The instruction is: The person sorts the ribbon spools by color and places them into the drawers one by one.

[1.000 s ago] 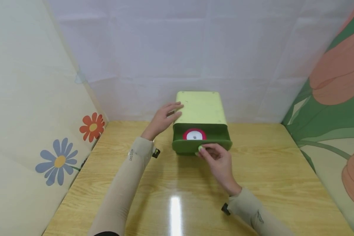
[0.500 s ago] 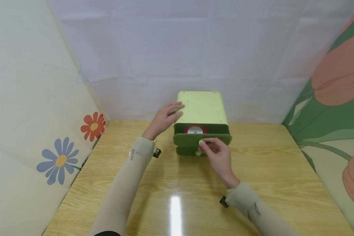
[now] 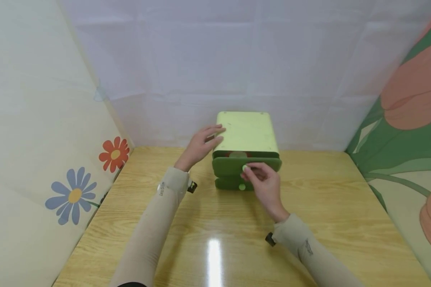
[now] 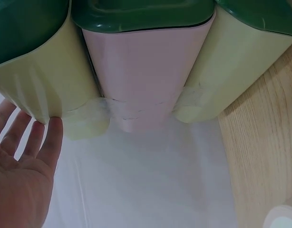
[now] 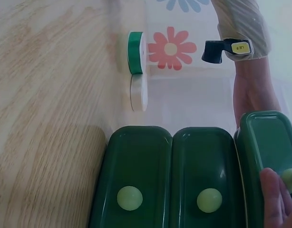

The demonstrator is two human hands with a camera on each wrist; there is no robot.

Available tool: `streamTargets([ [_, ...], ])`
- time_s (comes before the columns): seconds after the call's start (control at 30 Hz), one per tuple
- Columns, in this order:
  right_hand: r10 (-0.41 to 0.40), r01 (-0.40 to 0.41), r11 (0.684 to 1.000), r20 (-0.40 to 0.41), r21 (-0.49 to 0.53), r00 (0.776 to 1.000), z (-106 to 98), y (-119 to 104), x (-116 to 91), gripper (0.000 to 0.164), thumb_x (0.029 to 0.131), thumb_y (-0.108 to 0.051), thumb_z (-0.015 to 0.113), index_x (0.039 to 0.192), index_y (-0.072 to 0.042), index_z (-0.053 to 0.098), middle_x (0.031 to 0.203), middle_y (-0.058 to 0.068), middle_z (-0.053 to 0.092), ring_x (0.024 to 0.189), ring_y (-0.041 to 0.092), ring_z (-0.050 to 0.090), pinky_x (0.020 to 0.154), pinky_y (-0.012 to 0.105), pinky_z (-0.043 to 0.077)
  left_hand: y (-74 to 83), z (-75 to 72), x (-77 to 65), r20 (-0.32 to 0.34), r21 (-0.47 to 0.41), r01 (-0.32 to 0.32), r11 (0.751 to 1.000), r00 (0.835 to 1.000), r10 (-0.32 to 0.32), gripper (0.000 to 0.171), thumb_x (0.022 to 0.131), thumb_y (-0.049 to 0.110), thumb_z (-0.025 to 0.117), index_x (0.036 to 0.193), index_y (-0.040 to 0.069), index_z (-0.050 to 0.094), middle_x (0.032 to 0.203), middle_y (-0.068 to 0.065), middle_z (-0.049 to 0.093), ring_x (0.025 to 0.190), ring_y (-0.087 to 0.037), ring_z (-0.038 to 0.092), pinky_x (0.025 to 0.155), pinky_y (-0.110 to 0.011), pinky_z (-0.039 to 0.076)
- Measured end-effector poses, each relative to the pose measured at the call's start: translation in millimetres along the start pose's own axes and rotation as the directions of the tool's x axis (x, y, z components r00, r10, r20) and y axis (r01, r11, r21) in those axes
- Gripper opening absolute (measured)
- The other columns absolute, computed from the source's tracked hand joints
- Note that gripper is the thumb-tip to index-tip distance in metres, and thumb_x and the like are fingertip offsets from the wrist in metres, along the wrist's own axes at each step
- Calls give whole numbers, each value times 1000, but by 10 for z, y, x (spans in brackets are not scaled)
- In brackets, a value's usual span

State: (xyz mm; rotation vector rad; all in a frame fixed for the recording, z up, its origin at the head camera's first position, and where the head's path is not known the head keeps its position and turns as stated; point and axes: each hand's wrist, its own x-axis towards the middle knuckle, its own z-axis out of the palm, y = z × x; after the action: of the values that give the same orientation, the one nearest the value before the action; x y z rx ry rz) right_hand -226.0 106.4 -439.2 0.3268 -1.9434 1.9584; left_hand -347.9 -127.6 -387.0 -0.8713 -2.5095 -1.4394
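A drawer cabinet with a pale yellow top [image 3: 248, 129] stands against the back sheet. Its top drawer [image 3: 227, 166] is slightly out, and a red-rimmed round spool [image 3: 233, 154] shows through the narrow gap, mostly covered by the drawer front. My right hand [image 3: 267, 187] pinches the drawer's light green knob [image 5: 289, 179] between thumb and fingers. My left hand [image 3: 198, 147] rests on the cabinet's upper left edge, fingers extended; in the left wrist view its fingertips touch the yellow side wall [image 4: 46, 90].
Below are two more green drawer fronts, the middle [image 5: 203, 166] and the bottom [image 5: 139, 166], both with round knobs. A green-edged spool [image 5: 135, 52] and a white spool [image 5: 139, 92] stand on the wooden table [image 3: 208, 223], left of the cabinet. Flowered sheets [image 3: 416, 99] border the sides.
My right hand has pushed the top drawer inward, away from me, so the gap has narrowed and the spool is now mostly hidden. My left hand has stayed on the cabinet.
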Motion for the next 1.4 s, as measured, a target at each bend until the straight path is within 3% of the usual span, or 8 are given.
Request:
streamTargets([
  [0.3, -10, 10, 1000, -21, 10, 1000, 31, 36, 69, 19, 94, -13, 77, 106, 2, 73, 93, 24, 76, 78, 29, 76, 74, 36, 66, -5, 5, -14, -2, -7, 10, 1000, 1000, -10, 44, 106, 39, 59, 146, 20, 59, 161, 1, 45, 149, -22, 41, 121, -43, 42],
  [0.57, 28, -28, 999, -48, -16, 998, 68, 29, 115, 17, 94, -3, 74, 108, 7, 71, 95, 28, 75, 84, 48, 73, 76, 50, 64, -8, 44, -10, -14, -43, 26, 999, 1000, -27, 43, 107, 24, 59, 147, 8, 56, 163, -11, 42, 150, -33, 39, 122, -54, 38],
  [0.67, 36, -37, 999, -49, -17, 998, 89, -59, 110, 16, 95, 0, 72, 107, 9, 70, 94, 31, 74, 84, 47, 74, 77, 51, 63, -16, 47, -11, -17, -40, 22, 999, 1000, -22, 43, 107, 24, 59, 147, 8, 57, 163, -11, 43, 150, -33, 39, 122, -54, 38],
  [0.87, 28, -27, 1000, -52, 3, 998, 116, -205, 90, 16, 94, 2, 72, 107, 11, 70, 94, 33, 73, 80, 39, 76, 77, 50, 64, -7, 35, -40, -14, -11, 13, 1000, 1000, -13, 43, 106, 35, 59, 146, 18, 59, 161, 0, 46, 148, -23, 42, 120, -45, 42],
  [1.4, 5, -5, 1000, -27, -7, 1000, 119, -206, 144, 18, 97, -3, 71, 110, 10, 70, 94, 30, 74, 86, 52, 71, 79, 57, 61, -28, 4, -23, -13, -45, 18, 999, 1000, -19, 43, 106, 35, 59, 146, 18, 59, 162, 1, 45, 150, -23, 40, 121, -46, 41],
])
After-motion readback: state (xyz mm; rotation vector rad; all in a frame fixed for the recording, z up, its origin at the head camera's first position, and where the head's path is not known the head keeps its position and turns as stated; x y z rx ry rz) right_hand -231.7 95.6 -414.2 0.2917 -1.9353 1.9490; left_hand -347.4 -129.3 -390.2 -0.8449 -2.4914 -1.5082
